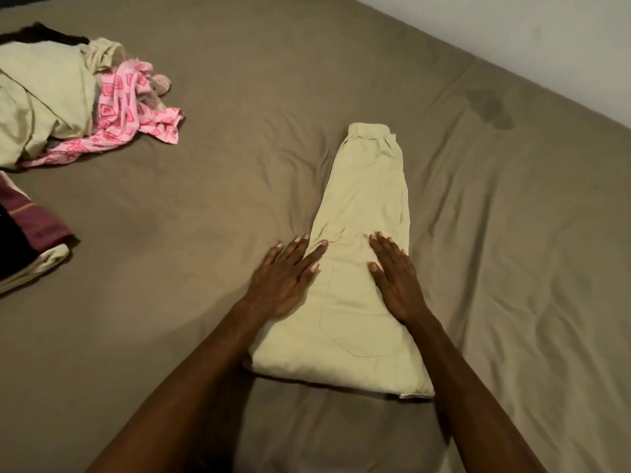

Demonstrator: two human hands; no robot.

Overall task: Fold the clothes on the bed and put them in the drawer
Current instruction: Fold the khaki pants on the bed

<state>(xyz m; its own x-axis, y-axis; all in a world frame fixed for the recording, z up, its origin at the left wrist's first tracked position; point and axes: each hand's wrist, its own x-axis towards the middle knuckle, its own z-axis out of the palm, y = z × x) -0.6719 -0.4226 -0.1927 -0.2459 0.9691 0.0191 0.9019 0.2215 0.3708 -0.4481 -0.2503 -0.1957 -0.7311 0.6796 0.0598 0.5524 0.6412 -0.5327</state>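
A pair of pale beige trousers (pixel 362 206) lies folded lengthwise on the brown bed sheet (pixel 239 97), waistband end away from me, a back pocket showing near me. My left hand (pixel 286 278) rests flat with straight fingers on the trousers' left edge, partly on the sheet. My right hand (pixel 396 278) presses flat on the trousers' right side. Neither hand holds anything.
A heap of unfolded clothes sits at the far left: a pale green garment (pixel 41 97) and a pink patterned one (pixel 129 110). A maroon and dark garment (pixel 27 233) lies at the left edge. A white wall (pixel 546 35) borders the bed's far right side.
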